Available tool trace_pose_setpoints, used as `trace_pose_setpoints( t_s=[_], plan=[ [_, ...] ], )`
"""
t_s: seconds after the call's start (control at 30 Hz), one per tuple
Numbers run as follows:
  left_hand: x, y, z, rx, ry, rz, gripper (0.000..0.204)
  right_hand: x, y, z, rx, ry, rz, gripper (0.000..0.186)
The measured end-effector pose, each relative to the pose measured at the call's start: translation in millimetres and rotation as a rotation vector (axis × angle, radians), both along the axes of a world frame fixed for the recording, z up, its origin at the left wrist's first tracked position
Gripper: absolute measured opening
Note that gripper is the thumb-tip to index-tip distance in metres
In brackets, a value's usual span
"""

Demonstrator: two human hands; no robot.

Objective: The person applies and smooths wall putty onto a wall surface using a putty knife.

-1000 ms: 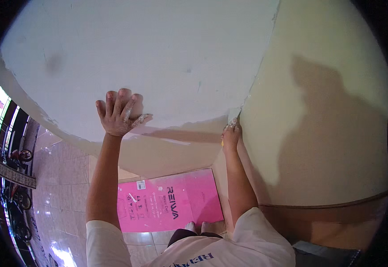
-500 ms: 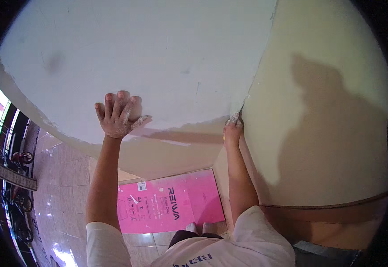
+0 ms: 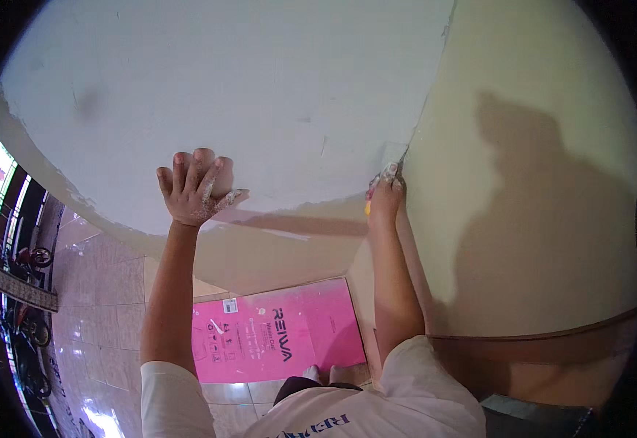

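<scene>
My left hand (image 3: 193, 196) lies flat on the wall with its fingers spread, and white powder or paste coats its thumb side. White skim coat (image 3: 260, 95) covers most of this wall, ending in a ragged lower edge above a beige band. At the inner corner, my right hand (image 3: 385, 193) is closed round a putty knife (image 3: 393, 152). A bit of its yellow handle shows below the fingers, and the blade lies close to the white surface beside the corner. White smears mark the right fingers; the hand covers most of the tool.
To the right stands a cream wall (image 3: 552, 241) carrying a dark shadow, with a brown ledge (image 3: 537, 347) low on it. A pink cardboard sheet (image 3: 311, 328) lies on the tiled floor (image 3: 99, 292) by my feet. Motorbikes (image 3: 34, 328) stand beyond the railing at far left.
My right hand has moved slightly up along the corner with the putty knife, and more of its blade and yellow handle shows. The left hand stays in place on the wall.
</scene>
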State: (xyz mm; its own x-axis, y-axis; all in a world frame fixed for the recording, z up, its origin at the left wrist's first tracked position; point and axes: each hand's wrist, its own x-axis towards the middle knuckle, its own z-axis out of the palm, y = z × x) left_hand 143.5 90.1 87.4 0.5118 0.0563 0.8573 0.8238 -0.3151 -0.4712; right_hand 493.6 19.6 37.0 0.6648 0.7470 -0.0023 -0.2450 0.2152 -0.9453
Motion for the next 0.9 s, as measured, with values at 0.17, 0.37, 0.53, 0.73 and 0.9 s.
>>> trace_pose_setpoints(
  t_s=[0.17,0.37,0.53,0.73,0.9],
  plan=[
    [9.2,5.5,-6.4,-0.043,-0.062,-0.019,0.078,-4.3,-20.9,-98.7,-0.206,-0.101,0.040,0.048],
    [1.5,2.6,-7.0,-0.042,-0.041,0.037,0.080,-15.9,0.8,-53.6,-0.200,-0.302,0.049,0.052],
    [9.4,0.7,-2.0,-0.028,-0.066,-0.019,0.074,-26.1,-3.9,-81.8,-0.181,-0.415,0.085,0.050],
    [11.5,6.3,-7.4,-0.040,-0.056,0.008,0.074,-31.9,-11.9,-141.3,-0.248,-0.543,0.144,0.050],
    [4.2,1.7,-3.8,-0.020,-0.053,0.008,0.075,-60.4,-5.6,-52.3,-0.145,-0.545,0.164,0.048]
  ],
)
